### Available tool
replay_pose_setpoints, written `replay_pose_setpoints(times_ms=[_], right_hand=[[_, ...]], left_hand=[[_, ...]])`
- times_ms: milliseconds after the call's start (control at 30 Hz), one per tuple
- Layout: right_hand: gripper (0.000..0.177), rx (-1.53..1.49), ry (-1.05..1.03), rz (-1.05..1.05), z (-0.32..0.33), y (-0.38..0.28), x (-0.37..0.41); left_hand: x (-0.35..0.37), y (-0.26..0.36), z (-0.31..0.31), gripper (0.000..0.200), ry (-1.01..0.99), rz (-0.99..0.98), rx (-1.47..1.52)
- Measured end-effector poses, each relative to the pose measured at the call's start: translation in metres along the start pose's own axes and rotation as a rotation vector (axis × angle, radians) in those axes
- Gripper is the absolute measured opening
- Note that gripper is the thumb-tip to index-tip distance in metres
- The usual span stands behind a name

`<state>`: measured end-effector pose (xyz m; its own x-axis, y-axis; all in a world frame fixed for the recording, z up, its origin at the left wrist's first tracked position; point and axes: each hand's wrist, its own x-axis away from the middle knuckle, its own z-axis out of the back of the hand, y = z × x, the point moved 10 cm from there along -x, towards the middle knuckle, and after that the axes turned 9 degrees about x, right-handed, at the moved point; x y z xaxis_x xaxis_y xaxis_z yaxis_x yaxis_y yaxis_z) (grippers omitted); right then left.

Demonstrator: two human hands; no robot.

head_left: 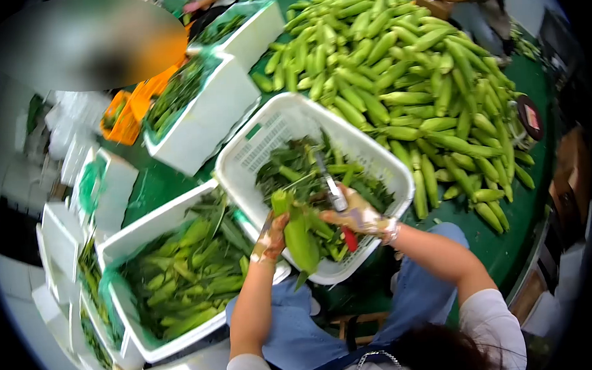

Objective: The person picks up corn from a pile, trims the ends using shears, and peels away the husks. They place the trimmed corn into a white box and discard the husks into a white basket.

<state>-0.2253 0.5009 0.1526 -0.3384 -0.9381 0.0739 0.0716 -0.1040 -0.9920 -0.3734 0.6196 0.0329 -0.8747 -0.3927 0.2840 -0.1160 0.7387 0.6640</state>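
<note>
My left hand [272, 237], in a stained, patterned glove, is closed around a green ear of corn in its husk [302, 243]. The ear stands roughly upright, its cut stem end pointing away from me. In my right hand [361, 214], also gloved, is a knife [331, 186]; its blade points away from me and its red handle end shows below the palm. Both hands are over a white plastic basket [237, 154] between my knees. Cut husk leaves and stem pieces [285, 172] lie inside it.
To the left, a white foam box [152, 226] lined with green film holds husked ears. A large heap of corn [411, 92] covers the green floor [535, 145] ahead and right. More foam boxes [199, 133] and an orange crate [120, 120] stand farther off. Other people [481, 4] work behind the heap.
</note>
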Motion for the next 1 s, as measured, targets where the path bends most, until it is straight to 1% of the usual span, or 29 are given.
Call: replay_pose_setpoints(times_ms=[33,67,100,133,167,200,233,267,300,333,367,433,467,533,567,633,667,700,767,800,833,867,900,933,967,1000], right_hand=[[0.064,0.215,0.131,0.155,0.011,-0.004,-0.004],[0.066,0.257,0.134,0.145,0.013,-0.012,-0.005],[0.068,0.302,0.142,0.134,0.015,-0.021,-0.009],[0.067,0.327,0.117,0.203,0.016,-0.033,-0.01],[0.065,0.35,0.08,0.275,0.012,-0.041,-0.011],[0.063,0.355,0.124,0.328,0.01,-0.037,-0.014],[0.061,0.348,0.153,0.383,0.008,-0.033,-0.016],[0.057,0.341,0.094,0.306,0.008,-0.034,-0.016],[0.053,0.334,0.031,0.231,0.006,-0.035,-0.016],[0.044,0.331,0.077,0.311,0.01,-0.045,-0.014],[0.038,0.286,0.099,0.255,0.016,-0.041,-0.013],[0.029,0.197,0.115,0.085,0.022,-0.028,-0.014],[0.029,0.197,0.121,0.086,0.022,-0.025,-0.013],[0.023,-0.056,0.184,0.031,0.024,-0.008,-0.012],[0.021,-0.155,0.177,0.041,0.025,-0.004,-0.014],[0.021,-0.341,0.234,0.062,0.045,-0.006,-0.016],[0.021,-0.345,0.281,0.088,0.058,-0.008,-0.015],[0.028,-0.256,0.256,0.011,0.069,-0.016,-0.009],[0.041,0.333,0.249,-0.058,0.086,-0.032,-0.003],[0.047,0.405,0.233,-0.112,0.08,-0.005,-0.009],[0.053,0.469,0.21,-0.172,0.071,0.01,-0.009],[0.059,0.395,0.12,-0.205,0.056,0.026,-0.005],[0.067,0.415,0.086,-0.239,0.044,0.035,-0.002],[0.068,0.401,0.087,-0.201,0.034,0.036,-0.002],[0.07,0.386,0.083,-0.165,0.025,0.038,-0.002],[0.069,0.419,0.064,-0.195,0.021,0.035,0.0]], left_hand=[[-0.003,-0.009,0.006,0.048,0.055,0.039,-0.108],[-0.007,-0.019,0.012,0.045,0.105,0.085,-0.213],[-0.004,-0.026,-0.006,0.043,0.007,0.199,-0.015],[0.002,-0.032,-0.024,0.042,-0.07,0.331,0.168],[0.001,-0.033,-0.031,0.041,-0.107,0.387,0.249],[0.002,-0.034,-0.037,0.04,-0.141,0.445,0.326],[0.0,-0.016,-0.038,0.04,-0.008,0.315,0.049],[0.004,0.003,-0.038,0.04,0.149,0.228,-0.248],[0.006,0.013,-0.061,0.042,0.133,0.156,-0.367],[0.009,0.022,-0.083,0.044,0.126,0.082,-0.489],[0.009,0.022,-0.069,0.046,0.171,0.041,-0.582],[0.008,0.02,-0.073,0.054,0.118,-0.015,-0.477],[0.005,0.019,-0.073,0.054,0.113,-0.014,-0.48],[0.005,0.026,-0.081,0.061,0.154,-0.007,-0.628],[0.004,0.031,-0.083,0.061,0.156,-0.004,-0.628],[0.01,0.039,-0.053,0.062,0.441,0.138,-0.753],[0.004,0.042,-0.024,0.059,0.478,0.16,-0.753],[0.003,0.047,-0.017,0.049,0.496,0.027,-0.507],[-0.005,0.046,0.017,0.042,0.584,0.056,-0.16],[-0.008,0.051,0.012,0.041,0.584,0.026,-0.071],[-0.006,0.052,0.0,0.041,0.593,0.039,-0.082],[-0.007,0.054,-0.019,0.042,0.544,-0.007,-0.055],[-0.01,0.058,-0.035,0.043,0.486,-0.065,-0.023],[-0.016,0.048,-0.025,0.049,0.546,-0.016,-0.02],[-0.025,0.035,-0.013,0.048,0.51,0.021,-0.045],[-0.022,0.033,-0.032,0.046,0.485,0.011,-0.122]])
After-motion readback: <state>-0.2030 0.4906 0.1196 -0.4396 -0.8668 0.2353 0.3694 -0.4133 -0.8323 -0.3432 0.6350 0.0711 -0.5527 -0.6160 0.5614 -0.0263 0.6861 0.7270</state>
